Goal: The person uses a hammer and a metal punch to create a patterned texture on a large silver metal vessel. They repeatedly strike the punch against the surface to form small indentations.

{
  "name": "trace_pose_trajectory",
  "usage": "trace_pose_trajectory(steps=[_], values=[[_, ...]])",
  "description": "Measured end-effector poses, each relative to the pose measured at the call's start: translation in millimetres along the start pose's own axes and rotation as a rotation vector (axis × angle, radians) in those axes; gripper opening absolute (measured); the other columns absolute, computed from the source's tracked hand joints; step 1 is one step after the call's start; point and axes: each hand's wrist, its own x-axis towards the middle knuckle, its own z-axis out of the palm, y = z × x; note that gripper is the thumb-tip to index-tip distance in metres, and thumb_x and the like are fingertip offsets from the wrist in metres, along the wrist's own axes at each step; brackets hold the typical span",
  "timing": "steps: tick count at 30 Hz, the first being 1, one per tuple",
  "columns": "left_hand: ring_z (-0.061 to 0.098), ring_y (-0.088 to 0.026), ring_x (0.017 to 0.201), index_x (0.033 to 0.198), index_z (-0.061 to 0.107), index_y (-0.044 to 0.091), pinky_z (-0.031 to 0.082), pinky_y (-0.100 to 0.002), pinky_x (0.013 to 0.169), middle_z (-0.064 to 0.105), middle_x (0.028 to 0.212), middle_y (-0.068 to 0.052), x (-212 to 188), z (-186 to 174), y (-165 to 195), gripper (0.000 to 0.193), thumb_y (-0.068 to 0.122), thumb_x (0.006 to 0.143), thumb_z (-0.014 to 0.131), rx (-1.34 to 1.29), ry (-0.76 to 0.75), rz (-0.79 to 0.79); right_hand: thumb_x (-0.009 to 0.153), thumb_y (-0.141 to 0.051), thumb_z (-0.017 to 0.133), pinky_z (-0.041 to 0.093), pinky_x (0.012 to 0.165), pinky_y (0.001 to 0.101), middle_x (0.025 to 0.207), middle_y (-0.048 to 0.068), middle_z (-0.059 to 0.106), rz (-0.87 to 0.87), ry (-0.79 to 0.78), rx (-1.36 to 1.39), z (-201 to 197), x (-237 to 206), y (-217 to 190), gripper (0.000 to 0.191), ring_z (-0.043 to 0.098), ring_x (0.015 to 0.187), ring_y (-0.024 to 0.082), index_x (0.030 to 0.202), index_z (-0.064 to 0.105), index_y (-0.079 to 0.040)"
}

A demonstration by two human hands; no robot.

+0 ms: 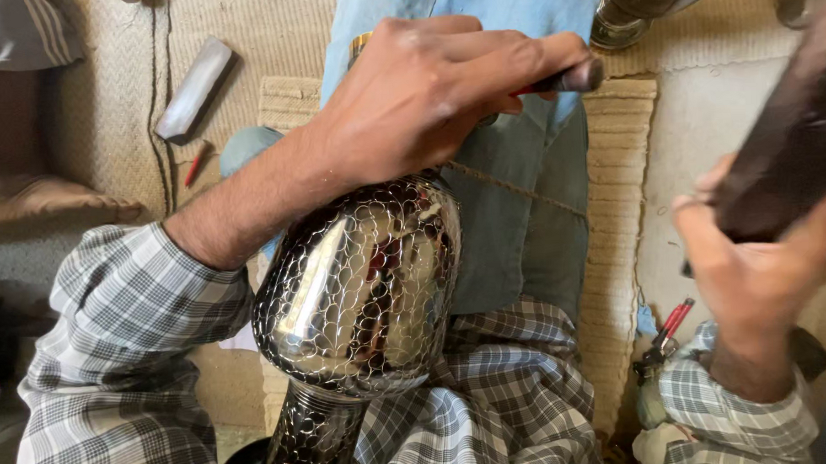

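left grip pinching rod tool over patterned vase | right grip clasping dark mallet | pliers beside

1. Soft, even daylight lit my lap.
2. Glare streaked the left side of the polished metal vessel.
3. My right hand and its dark block were motion-blurred.
4. The far corners looked dim.

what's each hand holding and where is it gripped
The left hand grips a thin metal tool along its shaft, above the engraved metal vase. The right hand grips a dark block at its lower end.
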Motion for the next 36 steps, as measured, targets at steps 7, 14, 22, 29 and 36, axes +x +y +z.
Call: trace_pose_trajectory(steps=[7, 14, 22, 29, 36], values=[[0.070, -0.016, 0.093, 0.146, 0.048, 0.017, 0.056, -0.036, 0.070, 0.071, 0.117, 0.005, -2.8, 0.0, -3.9, 0.047, 0.014, 0.106, 0.072, 0.014, 0.028, 0.085, 0.093, 0.012, 0.078, 0.050, 0.076, 0.0389, 0.101, 0.020, 0.061, -0.035, -0.018, -0.004, -7.8, -1.3, 5.5, 0.084, 0.061, 0.086, 0.031, 0.163, 0.042, -0.015], [0.072, -0.017, 0.100, 0.143, 0.051, 0.017, 0.057, -0.038, 0.077, 0.069, 0.107, 0.006, -2.8, -4.5, -0.2, 0.047, 0.014, 0.104, 0.077, -0.017, 0.002, 0.009, 0.095, 0.013, 0.077, 0.045, 0.071, 0.0409, 0.097, 0.019, 0.058, -0.075, -0.062, -0.075, -10.9, 1.4, 7.0, 0.084, 0.058, 0.081, 0.034, 0.164, 0.041, -0.017], [0.073, -0.019, 0.101, 0.142, 0.051, 0.016, 0.056, -0.039, 0.078, 0.071, 0.111, 0.003, 0.8, -5.5, -5.1, 0.047, 0.008, 0.102, 0.074, -0.081, -0.005, 0.045, 0.091, 0.012, 0.076, 0.049, 0.072, 0.0405, 0.104, 0.021, 0.061, -0.055, -0.014, -0.093, 4.7, -15.1, 11.4, 0.091, 0.064, 0.081, 0.034, 0.165, 0.031, -0.013], [0.075, -0.021, 0.092, 0.145, 0.059, 0.017, 0.058, -0.037, 0.070, 0.077, 0.122, -0.003, 19.1, -2.7, -8.4, 0.047, 0.002, 0.102, 0.069, -0.143, -0.080, 0.134, 0.099, 0.012, 0.073, 0.054, 0.083, 0.0361, 0.118, 0.017, 0.062, 0.303, 0.205, 0.468, 42.3, -72.7, 11.8, 0.088, 0.067, 0.092, 0.027, 0.165, 0.018, -0.007], [0.076, -0.025, 0.092, 0.139, 0.068, 0.011, 0.059, -0.041, 0.072, 0.077, 0.111, -0.011, 39.2, -9.4, -12.5, 0.039, 0.008, 0.100, 0.072, -0.246, -0.198, 0.286, 0.093, 0.011, 0.075, 0.056, 0.084, 0.0385, 0.116, 0.018, 0.061, 0.409, 0.299, 0.513, 97.4, -98.5, -2.8, 0.091, 0.066, 0.094, 0.028, 0.161, 0.016, -0.004]])
